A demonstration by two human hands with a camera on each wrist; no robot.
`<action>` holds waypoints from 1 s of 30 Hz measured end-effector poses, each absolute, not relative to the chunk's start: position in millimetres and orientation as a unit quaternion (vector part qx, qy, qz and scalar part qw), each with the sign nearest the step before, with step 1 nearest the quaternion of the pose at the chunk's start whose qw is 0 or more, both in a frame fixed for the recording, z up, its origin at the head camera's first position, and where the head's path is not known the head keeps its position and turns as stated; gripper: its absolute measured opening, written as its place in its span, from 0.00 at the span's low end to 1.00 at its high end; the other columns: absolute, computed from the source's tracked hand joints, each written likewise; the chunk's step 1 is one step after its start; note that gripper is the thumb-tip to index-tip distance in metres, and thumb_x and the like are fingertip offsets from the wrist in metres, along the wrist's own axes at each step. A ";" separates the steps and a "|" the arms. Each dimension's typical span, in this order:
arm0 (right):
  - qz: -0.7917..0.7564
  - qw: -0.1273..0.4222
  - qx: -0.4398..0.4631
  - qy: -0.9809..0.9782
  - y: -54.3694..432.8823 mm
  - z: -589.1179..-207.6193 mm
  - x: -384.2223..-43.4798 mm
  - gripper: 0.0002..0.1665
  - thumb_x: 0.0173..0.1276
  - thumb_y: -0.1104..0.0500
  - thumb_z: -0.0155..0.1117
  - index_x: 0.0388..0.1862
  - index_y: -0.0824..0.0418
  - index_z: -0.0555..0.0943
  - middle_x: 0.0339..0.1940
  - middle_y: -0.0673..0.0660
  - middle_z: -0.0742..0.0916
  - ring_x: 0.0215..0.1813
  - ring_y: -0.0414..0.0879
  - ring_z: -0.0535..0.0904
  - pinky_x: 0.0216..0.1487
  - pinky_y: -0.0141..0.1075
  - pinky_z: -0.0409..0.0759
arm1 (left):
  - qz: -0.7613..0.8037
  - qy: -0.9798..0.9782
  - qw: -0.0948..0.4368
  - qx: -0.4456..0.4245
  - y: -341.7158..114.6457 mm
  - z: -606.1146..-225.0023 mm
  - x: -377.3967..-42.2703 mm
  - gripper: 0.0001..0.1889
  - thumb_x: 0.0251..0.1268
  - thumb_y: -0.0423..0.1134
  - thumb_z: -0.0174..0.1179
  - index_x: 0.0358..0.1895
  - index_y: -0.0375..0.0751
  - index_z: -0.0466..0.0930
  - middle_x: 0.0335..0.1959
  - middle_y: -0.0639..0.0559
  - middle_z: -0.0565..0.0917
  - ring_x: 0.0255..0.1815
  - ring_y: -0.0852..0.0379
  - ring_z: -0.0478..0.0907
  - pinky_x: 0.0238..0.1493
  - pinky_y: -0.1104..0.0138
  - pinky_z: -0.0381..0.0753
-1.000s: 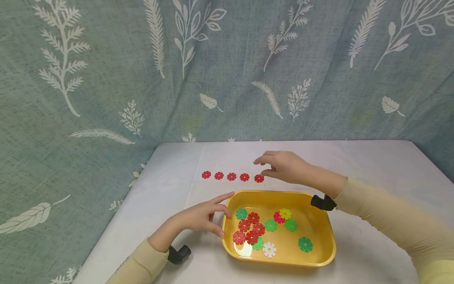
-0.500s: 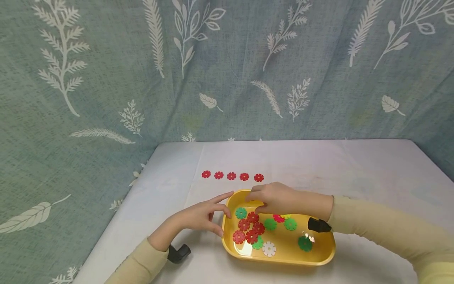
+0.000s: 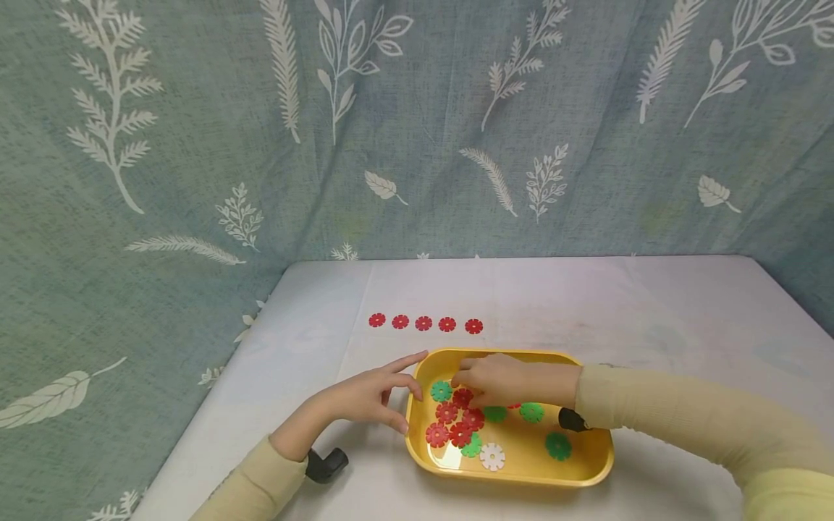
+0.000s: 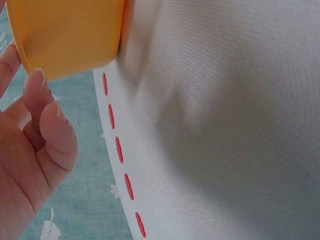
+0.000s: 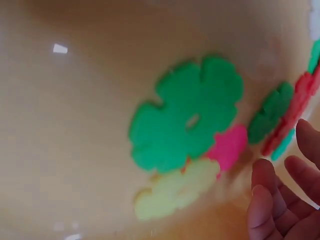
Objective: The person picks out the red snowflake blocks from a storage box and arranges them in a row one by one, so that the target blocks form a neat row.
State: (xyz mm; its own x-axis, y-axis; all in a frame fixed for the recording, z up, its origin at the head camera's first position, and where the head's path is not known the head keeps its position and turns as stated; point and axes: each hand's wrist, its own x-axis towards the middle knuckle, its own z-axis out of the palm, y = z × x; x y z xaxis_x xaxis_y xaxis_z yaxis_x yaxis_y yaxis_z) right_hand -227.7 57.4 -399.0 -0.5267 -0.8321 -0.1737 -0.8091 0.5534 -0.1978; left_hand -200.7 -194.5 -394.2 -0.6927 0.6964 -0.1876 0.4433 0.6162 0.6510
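Observation:
My left hand (image 3: 371,394) holds the left end of the yellow plastic tray (image 3: 515,479), a bent finger over its rim and the thumb at the outer wall. In the left wrist view, fingertips meet the tray's rim (image 4: 22,50). My right hand (image 3: 498,378) reaches down into the tray, fingers loosely bent, thumb beside a red notched disc (image 3: 462,397). The right wrist view shows nothing between its fingers (image 5: 264,175). Around it lie more red discs, a white disc (image 3: 492,456) and green discs (image 3: 558,446). A yellow disc (image 5: 175,189) is hidden behind this hand in the head view.
Behind the tray, several red discs (image 3: 423,323) lie in a spaced row on the white tablecloth (image 3: 625,304). A blue-green curtain with white leaf prints (image 3: 417,130) hangs along the back and left edges of the table.
The right hand has come from the right end of the disc row toward me and down into the tray, now covering the yellow disc. The left hand has stayed at the tray's rim.

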 end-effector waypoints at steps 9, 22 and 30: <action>-0.037 0.114 -0.476 0.872 49.2 -408.4 -229.1 0.15 0.59 0.50 0.65 0.44 0.52 0.80 0.31 0.46 0.75 0.30 0.36 0.69 0.34 0.25 0.73 | 0.294 0.872 0.217 0.325 -194.9 -394.3 -200.2 0.18 0.44 0.51 0.69 0.40 0.56 0.76 0.73 0.58 0.49 0.18 0.65 0.62 0.25 0.74 0.68; -0.043 0.089 -0.479 0.872 48.8 -410.5 -228.0 0.16 0.60 0.50 0.64 0.45 0.56 0.78 0.32 0.48 0.78 0.31 0.37 0.71 0.37 0.26 0.75 | 0.299 0.872 0.224 0.317 -194.0 -393.1 -200.4 0.18 0.45 0.50 0.69 0.41 0.54 0.77 0.73 0.58 0.48 0.19 0.63 0.62 0.26 0.73 0.68; -0.040 0.114 -0.452 0.884 50.6 -406.9 -224.8 0.15 0.55 0.50 0.68 0.38 0.55 0.78 0.29 0.46 0.72 0.29 0.38 0.67 0.33 0.27 0.73 | 0.302 0.871 0.224 0.317 -194.5 -393.8 -200.1 0.18 0.44 0.50 0.69 0.41 0.55 0.76 0.73 0.58 0.49 0.18 0.64 0.62 0.26 0.73 0.68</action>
State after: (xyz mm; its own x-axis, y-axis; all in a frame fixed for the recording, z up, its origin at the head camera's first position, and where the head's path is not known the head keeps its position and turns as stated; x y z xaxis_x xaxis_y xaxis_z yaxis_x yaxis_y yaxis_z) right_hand -224.8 50.6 -406.9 -0.5650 -0.8085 -0.1645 -0.7902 0.5876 -0.1742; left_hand -200.1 -194.5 -393.8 -0.6982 0.6876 -0.1994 0.4171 0.6170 0.6674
